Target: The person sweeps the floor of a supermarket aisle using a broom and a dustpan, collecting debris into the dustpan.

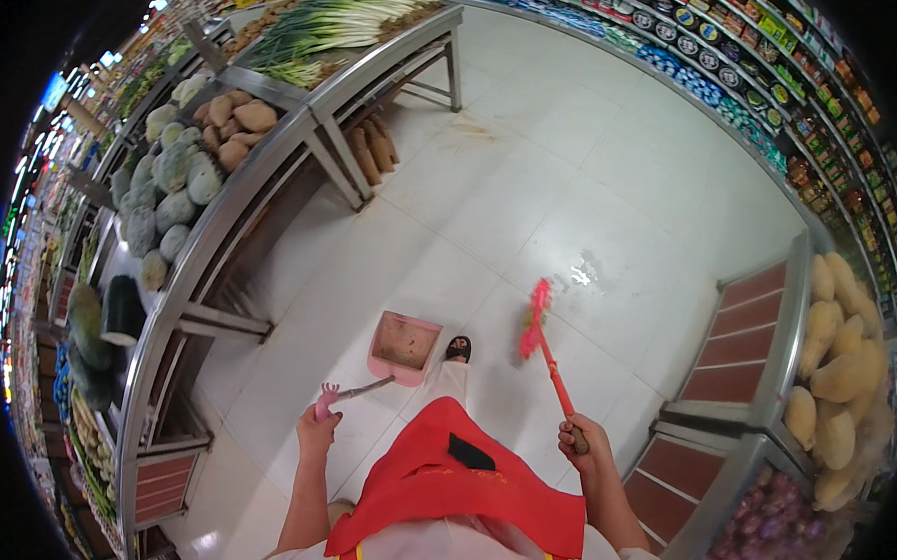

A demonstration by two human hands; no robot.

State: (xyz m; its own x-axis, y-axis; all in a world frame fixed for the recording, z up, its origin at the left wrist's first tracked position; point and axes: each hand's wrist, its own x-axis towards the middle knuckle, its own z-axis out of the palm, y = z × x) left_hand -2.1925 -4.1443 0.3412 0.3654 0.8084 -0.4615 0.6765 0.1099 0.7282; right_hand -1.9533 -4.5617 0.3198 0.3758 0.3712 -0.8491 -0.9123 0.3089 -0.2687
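Observation:
My left hand (317, 429) grips the pink handle end of a long-handled dustpan (408, 342). The pink pan is in front of me, left of my shoe, and its inside looks stained brown. In my right hand (590, 442) is the stick of a broom (559, 382) with an orange-red shaft and a brownish grip. Its bright pink-red bristle head (535, 317) is to the right of the pan, apart from it, with some greenish bits along the bristles. A wet, shiny patch (584, 269) shows on the tiles just beyond the broom head.
Metal-edged produce stands line the left, holding wax gourds (176, 167), sweet potatoes (234, 124) and leeks (347, 20). At right are bins of yellowish gourds (838, 372) and purple onions (760, 534). Stocked shelves (699, 47) curve along the back. White floor tiles (436, 227) run between; a brown smear (474, 131) marks them.

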